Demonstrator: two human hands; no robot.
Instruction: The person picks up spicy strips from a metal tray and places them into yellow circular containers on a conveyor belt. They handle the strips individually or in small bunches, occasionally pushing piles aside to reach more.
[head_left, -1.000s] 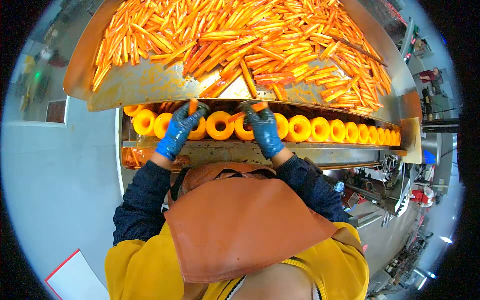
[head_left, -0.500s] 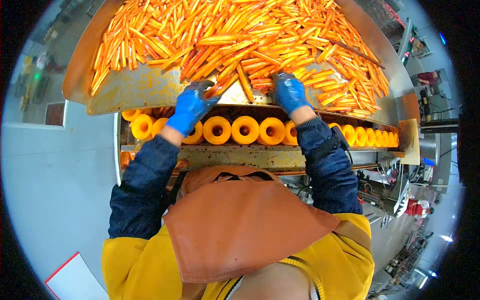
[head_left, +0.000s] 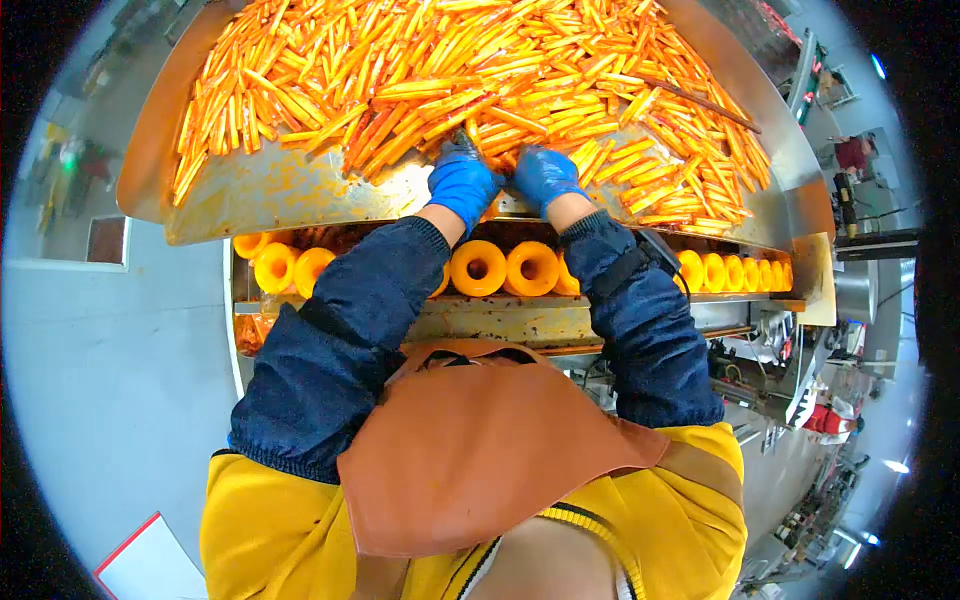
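Observation:
Glossy orange sticks (head_left: pixel 420 60) are heaped on a metal tray (head_left: pixel 270 195). My left hand (head_left: pixel 463 185), in a blue glove, reaches over the tray's front part and touches the sticks with its fingers. Close beside it on the right, my blue-gloved right hand (head_left: pixel 547 178) is at the near edge of the pile. The fingertips of both hands are partly hidden among the sticks, and what they grip cannot be made out. Below the tray's edge runs a row of yellow-orange rings with dark centre holes (head_left: pixel 478 284), partly covered by my sleeves.
A metal ledge (head_left: pixel 500 322) runs along the near side of the rings. A thin brown rod (head_left: pixel 700 103) lies on the pile at the right. Machinery (head_left: pixel 770 385) stands at the right, and a person in red (head_left: pixel 828 420) is farther off.
Both hands have gone from above the rings up to the sticks on the tray. The left then moved right and the right moved slightly left, bringing them close together. Orange pieces held earlier are no longer visible.

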